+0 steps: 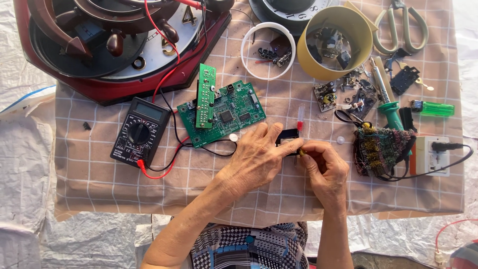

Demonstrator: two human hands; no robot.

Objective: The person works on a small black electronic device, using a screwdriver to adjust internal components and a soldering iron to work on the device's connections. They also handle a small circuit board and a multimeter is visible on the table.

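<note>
L hand (259, 157), R hand (326, 167), blk part (288, 134)

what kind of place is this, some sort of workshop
Probably a small electronics or clock repair bench: a black multimeter with red and black leads, a bare green circuit board, and an opened wall clock lie on a checked cloth.

A checked tan cloth (99, 174) carries a multimeter (140, 133), green circuit board (222, 113) and scissors (401, 27).
</note>
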